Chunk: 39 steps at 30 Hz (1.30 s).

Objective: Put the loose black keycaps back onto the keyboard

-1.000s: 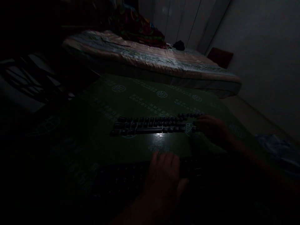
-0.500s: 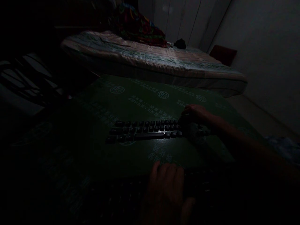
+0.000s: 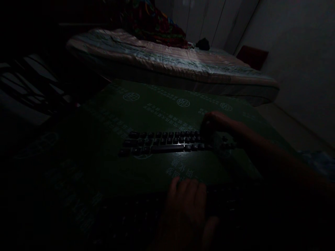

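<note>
Rows of loose black keycaps (image 3: 163, 141) lie on the green table top (image 3: 146, 115), with a long spacebar (image 3: 167, 149) in the nearest row. At the right end of these rows is my right hand (image 3: 218, 121), fingers curled down and close together. Whatever is between its fingertips is lost in the dark. A few more keycaps (image 3: 227, 144) lie beside my right forearm. My left hand (image 3: 187, 205) rests palm down across a dark keyboard (image 3: 131, 216) at the near edge, fingers stretched forward and thumb out to the right. Much of that keyboard is in deep shadow.
Beyond the table stands a bed with a striped mattress (image 3: 157, 57) and a red patterned blanket (image 3: 157, 28). A dark metal rack or chair (image 3: 31, 87) is at the left. Bluish cloth (image 3: 316, 162) lies low on the right. The room is very dim.
The view has shifted slightly. My right hand stays at the right end of the keycap rows with only a small movement, and slightly more keycaps show below it. My left hand keeps its place.
</note>
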Tool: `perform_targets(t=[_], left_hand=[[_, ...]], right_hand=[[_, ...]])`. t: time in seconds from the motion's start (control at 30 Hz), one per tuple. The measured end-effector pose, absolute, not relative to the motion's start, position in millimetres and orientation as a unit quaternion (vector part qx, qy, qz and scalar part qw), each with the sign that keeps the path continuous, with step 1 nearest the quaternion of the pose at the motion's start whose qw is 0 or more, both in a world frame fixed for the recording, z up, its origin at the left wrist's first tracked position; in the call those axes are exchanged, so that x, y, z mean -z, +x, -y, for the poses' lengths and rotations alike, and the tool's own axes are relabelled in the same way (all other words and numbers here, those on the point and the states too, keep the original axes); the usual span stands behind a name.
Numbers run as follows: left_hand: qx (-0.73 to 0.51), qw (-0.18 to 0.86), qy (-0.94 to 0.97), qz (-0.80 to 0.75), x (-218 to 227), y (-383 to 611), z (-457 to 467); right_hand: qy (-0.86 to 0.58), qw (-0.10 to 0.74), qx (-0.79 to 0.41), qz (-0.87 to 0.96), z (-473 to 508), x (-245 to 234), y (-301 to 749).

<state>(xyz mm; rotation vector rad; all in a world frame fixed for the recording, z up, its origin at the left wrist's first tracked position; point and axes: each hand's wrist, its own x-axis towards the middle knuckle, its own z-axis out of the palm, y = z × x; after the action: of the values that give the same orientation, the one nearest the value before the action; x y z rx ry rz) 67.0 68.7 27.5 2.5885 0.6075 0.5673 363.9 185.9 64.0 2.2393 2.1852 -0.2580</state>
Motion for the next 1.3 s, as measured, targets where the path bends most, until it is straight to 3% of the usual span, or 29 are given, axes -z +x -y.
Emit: perform_targets(t=[0.17, 0.33, 0.47, 0.73, 1.07, 1.3], left_hand=[[-0.206, 0.212, 0.928, -0.226, -28, 67, -68], [-0.173, 0.217, 0.932, -0.233, -36, 68, -67], [-0.145, 0.232, 0.931, -0.242, -43, 70, -66], [-0.142, 0.224, 0.935, -0.235, -43, 71, -69], [-0.149, 0.218, 0.937, -0.229, -43, 71, -68], [-0.13, 0.217, 0.94, -0.231, -45, 72, -68]], right_hand=[[0.702, -0.026, 0.066, -0.709, -186, -72, 371], [0.618, -0.18, 0.038, -0.764, -130, -87, 371], [0.6, -0.245, 0.036, -0.761, -46, -80, 352], [0.605, -0.251, -0.026, -0.755, 56, -47, 297], [0.615, -0.214, -0.058, -0.757, 50, -23, 264], [0.551, -0.179, -0.113, -0.807, 43, -43, 254]])
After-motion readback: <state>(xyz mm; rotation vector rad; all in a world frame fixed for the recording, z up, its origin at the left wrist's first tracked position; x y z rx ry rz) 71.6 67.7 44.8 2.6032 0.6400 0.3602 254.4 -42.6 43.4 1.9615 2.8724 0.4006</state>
